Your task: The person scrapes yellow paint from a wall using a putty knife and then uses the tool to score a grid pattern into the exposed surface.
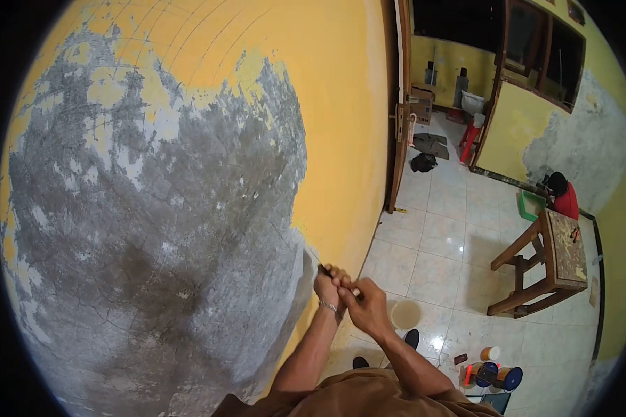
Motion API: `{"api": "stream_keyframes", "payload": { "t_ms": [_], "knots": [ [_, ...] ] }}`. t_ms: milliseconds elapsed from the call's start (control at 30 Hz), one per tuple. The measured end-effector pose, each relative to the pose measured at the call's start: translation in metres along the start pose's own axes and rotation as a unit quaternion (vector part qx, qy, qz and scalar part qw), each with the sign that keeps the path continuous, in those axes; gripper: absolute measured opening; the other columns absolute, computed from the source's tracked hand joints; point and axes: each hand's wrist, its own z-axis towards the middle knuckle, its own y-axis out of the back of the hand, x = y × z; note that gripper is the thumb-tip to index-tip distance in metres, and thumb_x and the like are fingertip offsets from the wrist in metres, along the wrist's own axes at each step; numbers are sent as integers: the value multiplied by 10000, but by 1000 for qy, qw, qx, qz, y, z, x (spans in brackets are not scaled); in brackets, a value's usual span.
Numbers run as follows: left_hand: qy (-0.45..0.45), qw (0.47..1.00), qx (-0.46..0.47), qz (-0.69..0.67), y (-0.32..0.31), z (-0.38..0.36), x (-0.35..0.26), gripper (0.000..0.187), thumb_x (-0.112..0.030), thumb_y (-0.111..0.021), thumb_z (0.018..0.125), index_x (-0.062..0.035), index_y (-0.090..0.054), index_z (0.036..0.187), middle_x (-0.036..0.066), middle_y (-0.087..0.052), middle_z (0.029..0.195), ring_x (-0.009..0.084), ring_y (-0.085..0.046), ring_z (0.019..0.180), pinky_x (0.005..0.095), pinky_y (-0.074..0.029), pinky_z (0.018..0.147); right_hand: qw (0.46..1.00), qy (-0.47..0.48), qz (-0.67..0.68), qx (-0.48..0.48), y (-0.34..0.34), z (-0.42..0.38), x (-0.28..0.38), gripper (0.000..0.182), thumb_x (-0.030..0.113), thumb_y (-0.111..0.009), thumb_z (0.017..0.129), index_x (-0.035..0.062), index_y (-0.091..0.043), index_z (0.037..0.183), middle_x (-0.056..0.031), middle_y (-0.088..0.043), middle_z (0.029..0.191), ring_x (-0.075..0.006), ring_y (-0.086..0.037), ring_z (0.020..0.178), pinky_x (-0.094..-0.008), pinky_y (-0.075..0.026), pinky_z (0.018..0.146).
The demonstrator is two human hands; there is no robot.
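Two bare forearms were angled up and inward from a matte brown cloth garment (355, 396), the elbows set wide and the wrists brought close together. The left hand (328, 286), with a pale metallic bracelet (328, 304) looped at the wrist, was clenched around a slim, dark tool (325, 270), whose thin end was pointed at the wall. The right hand (366, 306), bent at the wrist, was curled tightly around the tool's rear part, its fingers just beside the left hand. The tool's exact shape was mostly hidden by the fingers.

Beside the hands, a broad, ragged-edged patch of grey plaster (195, 243) was exposed, rough, finely cracked and flecked with white, bordered by smooth orange-yellow paint (341, 125). Near the right forearm, a round, pale-topped bucket (405, 315) was stood on glossy, veined floor tiles (424, 250), and blue-lidded tubs (512, 379) were grouped to the right.

Farther off, a four-legged wooden table (565, 254) was seen, its top scuffed and spattered. Behind it, a person in red (567, 201) was crouched near a green rectangular tray (532, 205). A bulging black plastic bag (423, 162) was left near the brown wooden door (400, 125).
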Motion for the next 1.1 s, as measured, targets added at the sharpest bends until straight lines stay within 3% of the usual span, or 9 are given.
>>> {"api": "stream_keyframes", "payload": {
  "t_ms": [67, 133, 167, 200, 467, 867, 900, 1033, 1100],
  "knots": [
    [57, 996, -15, -68, 3, -11, 7, 328, -341, -316, 1030, -144, -447, 803, -20, -370, 567, 112, -356, 436, 287, -375, 423, 1000, 1, 5, 2, 5, -9, 8, 173, 139, -727, 825, -10, -677, 897, -141, -622, 763, -234, -604, 629, -337, -483, 564],
    [36, 998, -15, -49, -3, -10, -3, 133, -123, -358, 907, -127, -452, 813, -28, -331, 541, 97, -335, 422, 260, -351, 406, 999, 40, -24, -28, -2, -9, 11, 157, 133, -722, 827, -4, -680, 890, -144, -621, 767, -245, -599, 611, -335, -483, 565],
    [-22, 998, 29, 56, 1, -2, -14, 138, -148, -375, 920, -127, -453, 808, -27, -330, 536, 100, -344, 425, 271, -367, 421, 998, 44, -34, -35, -21, 6, 6, 135, 121, -715, 829, -1, -681, 876, -147, -619, 756, -248, -608, 611, -326, -485, 554],
    [40, 998, 18, -52, -2, 14, -30, 131, -145, -372, 918, -121, -451, 817, -18, -348, 556, 103, -356, 428, 278, -377, 435, 998, 55, -10, -42, -34, 10, 3, 120, 114, -713, 827, 1, -678, 846, -141, -614, 736, -231, -608, 597, -314, -479, 539],
    [27, 999, 16, -27, 8, 24, -32, 217, -179, -357, 1001, -125, -443, 809, -18, -397, 607, 99, -354, 434, 267, -389, 466, 998, 41, 0, -45, -31, 13, 11, 119, 102, -718, 821, -9, -676, 835, -118, -633, 752, -187, -612, 604, -303, -488, 542],
    [-28, 999, -22, 2, -16, 19, -15, 181, -89, -315, 933, -133, -431, 801, -6, -395, 593, 116, -352, 435, 278, -389, 454, 998, 10, 21, -61, -19, 19, 8, 124, 96, -708, 828, -24, -681, 839, -123, -641, 720, -162, -592, 570, -296, -468, 520],
    [-28, 999, -39, -11, -27, 10, -12, 177, -95, -328, 935, -133, -430, 795, -6, -390, 587, 120, -352, 435, 283, -390, 453, 998, 10, 23, -61, -11, 19, 13, 103, 88, -712, 808, -8, -680, 827, -140, -630, 733, -236, -627, 580, -334, -502, 529],
    [4, 1000, -10, 20, -14, 13, -16, 149, -71, -333, 862, -123, -434, 767, -4, -358, 557, 131, -346, 447, 284, -363, 403, 991, 101, 24, -79, -12, 16, 17, 94, 74, -709, 804, -14, -679, 823, -140, -634, 736, -254, -647, 629, -336, -514, 555],
    [-3, 1000, -15, 13, -10, 22, -29, 133, -63, -340, 850, -119, -421, 760, -1, -372, 555, 144, -349, 435, 288, -373, 418, 998, 41, 4, -56, -25, 20, 11, 132, 106, -718, 819, -21, -680, 829, -148, -644, 754, -236, -653, 649, -331, -520, 572]
  ]
}}
